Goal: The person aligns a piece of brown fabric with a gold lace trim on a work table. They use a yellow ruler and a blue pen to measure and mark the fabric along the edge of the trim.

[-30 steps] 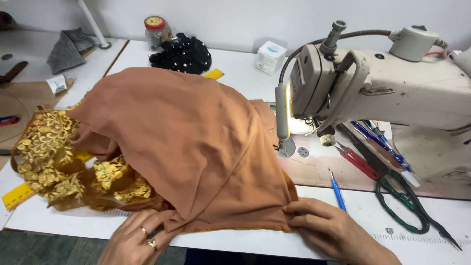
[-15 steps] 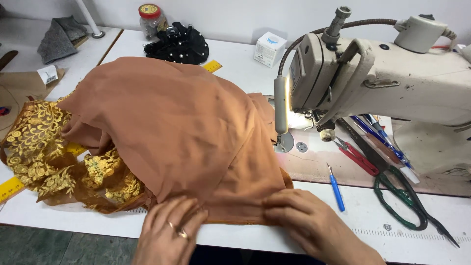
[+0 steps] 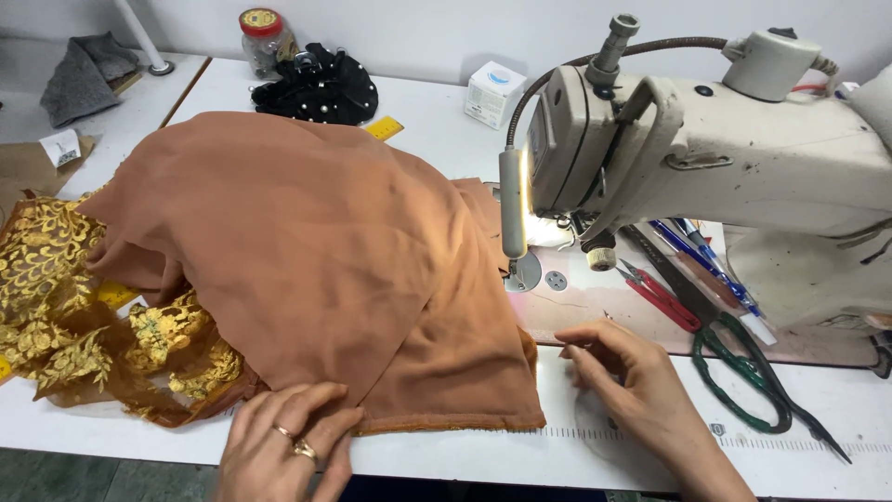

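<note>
A large brown-orange fabric point(image 3: 316, 251) lies heaped on the white table point(image 3: 446, 139), with gold-embroidered sheer netting point(image 3: 84, 325) showing under its left side. My left hand point(image 3: 283, 446), with rings on it, presses flat on the fabric's near hem. My right hand point(image 3: 641, 390) hovers over the bare table just right of the fabric's corner, fingers loosely curled and holding nothing. A cream sewing machine point(image 3: 706, 158) stands at the right, its lamp lit beside the needle area.
Green-handled scissors point(image 3: 753, 381), red snips point(image 3: 664, 297) and blue pens point(image 3: 706, 260) lie under the machine arm. At the back sit a black beaded piece point(image 3: 321, 88), a jar point(image 3: 265, 37), a small white box point(image 3: 492, 91) and grey cloth point(image 3: 84, 74). A yellow ruler point(image 3: 116, 296) lies under the fabric.
My right hand has let go of the fabric's corner and moved right onto the bare table. My left hand has slid right along the hem. The view has shifted slightly.
</note>
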